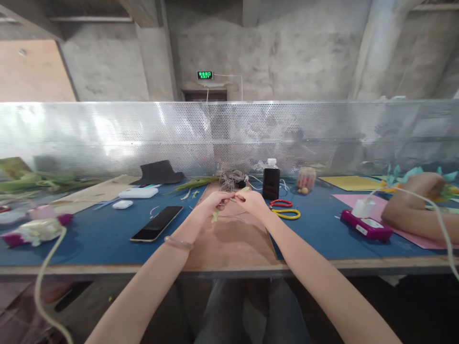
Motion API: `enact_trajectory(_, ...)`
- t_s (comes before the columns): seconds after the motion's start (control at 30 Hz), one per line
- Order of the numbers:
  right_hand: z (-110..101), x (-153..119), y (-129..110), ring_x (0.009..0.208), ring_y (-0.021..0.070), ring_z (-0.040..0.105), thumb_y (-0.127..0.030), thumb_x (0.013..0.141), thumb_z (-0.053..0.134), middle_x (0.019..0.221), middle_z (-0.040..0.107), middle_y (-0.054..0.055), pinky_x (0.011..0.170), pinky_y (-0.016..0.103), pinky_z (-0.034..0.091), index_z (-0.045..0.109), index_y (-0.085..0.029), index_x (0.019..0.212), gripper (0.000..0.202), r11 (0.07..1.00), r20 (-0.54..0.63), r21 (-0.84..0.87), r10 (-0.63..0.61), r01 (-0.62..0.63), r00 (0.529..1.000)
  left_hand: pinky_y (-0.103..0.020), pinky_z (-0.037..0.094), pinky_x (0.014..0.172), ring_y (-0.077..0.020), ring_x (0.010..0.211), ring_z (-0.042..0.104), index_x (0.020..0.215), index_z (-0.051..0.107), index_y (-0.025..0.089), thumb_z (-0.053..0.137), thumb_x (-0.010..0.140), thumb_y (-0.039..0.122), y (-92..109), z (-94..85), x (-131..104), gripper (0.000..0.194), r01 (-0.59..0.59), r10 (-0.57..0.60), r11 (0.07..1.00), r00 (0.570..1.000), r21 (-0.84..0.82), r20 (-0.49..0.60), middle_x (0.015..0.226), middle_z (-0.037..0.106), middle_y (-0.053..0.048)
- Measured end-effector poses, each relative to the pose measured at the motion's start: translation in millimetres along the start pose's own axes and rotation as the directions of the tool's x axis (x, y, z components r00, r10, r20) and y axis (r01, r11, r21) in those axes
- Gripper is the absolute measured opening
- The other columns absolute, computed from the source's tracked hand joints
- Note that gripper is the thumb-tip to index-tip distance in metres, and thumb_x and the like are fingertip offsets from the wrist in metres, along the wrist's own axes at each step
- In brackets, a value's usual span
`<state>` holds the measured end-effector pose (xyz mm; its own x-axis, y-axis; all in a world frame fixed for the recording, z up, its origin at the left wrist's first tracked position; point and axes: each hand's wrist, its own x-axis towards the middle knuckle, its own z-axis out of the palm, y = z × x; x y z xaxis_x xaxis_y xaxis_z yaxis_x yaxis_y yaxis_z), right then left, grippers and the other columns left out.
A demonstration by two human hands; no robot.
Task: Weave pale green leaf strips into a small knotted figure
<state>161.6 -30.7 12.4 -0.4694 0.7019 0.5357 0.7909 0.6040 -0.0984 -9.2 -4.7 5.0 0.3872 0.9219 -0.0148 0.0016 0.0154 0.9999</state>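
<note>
Pinched now in the fingers of the left hand (218, 200), a pale green strip (215, 216) is held over the brown board (229, 248)! The right hand's (250, 200) fingers are pressed together just beside, their grip hidden. Grey twine (232, 179) is heaped at twelve o'clock, scissors (287, 218) laid near three, a flat phone (158, 223) towards nine.

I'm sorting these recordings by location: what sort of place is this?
Probably a craft workshop: scissors and a yellow sheet lie on the worktable, with a lit exit sign and bare concrete wall beyond.
</note>
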Motion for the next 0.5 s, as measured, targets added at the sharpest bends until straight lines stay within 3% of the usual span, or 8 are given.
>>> enact_trajectory(0.5, 2.9, 2.7, -0.6, 0.077, 0.0131, 0.058, -0.030, 0.087, 0.047, 0.089, 0.060, 0.003, 0.071, 0.033, 0.048, 0.057, -0.013, 0.094, 0.021, 0.999, 0.039, -0.032, -0.034, 0.035, 0.999, -0.024, 0.048, 0.053, -0.0097, 0.062, 0.055, 0.096, 0.054, 0.011, 0.048, 0.086, 0.030, 1.2, -0.5, -0.9, 0.022, 0.165, -0.165, 0.984, 0.986, -0.061, 0.001, 0.082, 0.058, -0.003)
